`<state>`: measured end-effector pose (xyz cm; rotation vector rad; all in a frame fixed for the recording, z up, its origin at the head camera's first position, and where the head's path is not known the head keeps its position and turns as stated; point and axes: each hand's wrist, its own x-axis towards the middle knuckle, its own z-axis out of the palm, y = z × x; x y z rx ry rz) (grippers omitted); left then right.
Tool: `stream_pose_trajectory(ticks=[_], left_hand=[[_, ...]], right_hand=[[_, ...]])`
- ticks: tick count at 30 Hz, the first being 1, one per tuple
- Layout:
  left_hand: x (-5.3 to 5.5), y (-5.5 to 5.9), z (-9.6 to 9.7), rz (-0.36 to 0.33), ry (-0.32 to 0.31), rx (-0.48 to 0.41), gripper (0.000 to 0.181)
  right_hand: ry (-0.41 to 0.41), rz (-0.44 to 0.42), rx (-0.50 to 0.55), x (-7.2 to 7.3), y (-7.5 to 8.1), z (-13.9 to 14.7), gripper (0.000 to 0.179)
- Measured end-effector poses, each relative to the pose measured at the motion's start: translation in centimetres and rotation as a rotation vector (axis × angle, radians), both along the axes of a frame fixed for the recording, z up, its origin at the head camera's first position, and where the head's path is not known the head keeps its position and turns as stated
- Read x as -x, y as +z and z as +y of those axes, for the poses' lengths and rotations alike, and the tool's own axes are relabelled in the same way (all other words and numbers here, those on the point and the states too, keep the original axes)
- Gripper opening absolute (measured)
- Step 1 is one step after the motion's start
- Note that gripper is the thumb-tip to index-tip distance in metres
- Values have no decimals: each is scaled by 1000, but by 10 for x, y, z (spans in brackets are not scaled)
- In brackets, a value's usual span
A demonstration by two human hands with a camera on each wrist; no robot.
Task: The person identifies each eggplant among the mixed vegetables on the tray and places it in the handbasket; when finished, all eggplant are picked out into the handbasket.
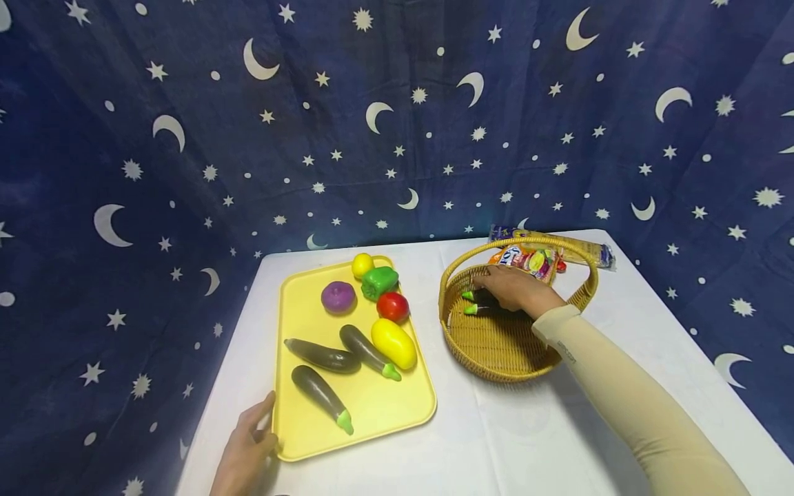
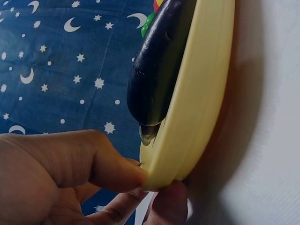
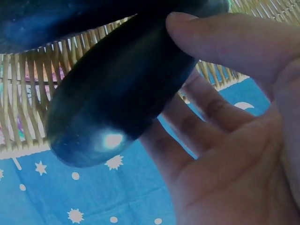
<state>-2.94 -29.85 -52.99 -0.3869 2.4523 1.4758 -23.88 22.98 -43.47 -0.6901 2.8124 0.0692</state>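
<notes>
My left hand [image 1: 247,441] pinches the near left corner of a yellow tray [image 1: 384,406]; in the left wrist view, thumb and fingers lie on either side of its rim [image 2: 201,93]. Three dark eggplants [image 1: 319,396] lie on the tray, beside a yellow oblong fruit or vegetable [image 1: 394,343]. My right hand [image 1: 510,288] reaches into a wicker basket [image 1: 496,348] and grips an eggplant [image 3: 112,93], thumb on one side and fingers on the other. A second eggplant [image 3: 51,23] lies against it. Their green stems show at the basket's left side in the head view.
Toward the tray's far end lie a purple round vegetable [image 1: 338,297], a lemon [image 1: 362,265], a green bell pepper [image 1: 379,282] and a red tomato-like piece [image 1: 393,306]. Behind the basket are a colourful snack bag [image 1: 527,260] and a long clear packet [image 1: 592,253]. The basket's handle [image 1: 521,241] arches upright.
</notes>
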Motion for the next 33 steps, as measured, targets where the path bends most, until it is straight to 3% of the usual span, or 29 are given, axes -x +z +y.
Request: stream_pose_trajectory(ticks=[8, 23, 28, 33], left_hand=[[0, 0, 1, 6, 4, -5, 88], [0, 1, 0, 2, 21, -41, 87], [0, 0, 0, 12, 15, -19, 88], [-1, 2, -1, 12, 16, -13, 89]], right_hand=[[-6, -146, 49, 1, -3, 1, 58], [-32, -194, 71, 5, -14, 6, 66], [-56, -168, 83, -1, -4, 4, 69], [-21, -3, 192, -25, 17, 0, 61]])
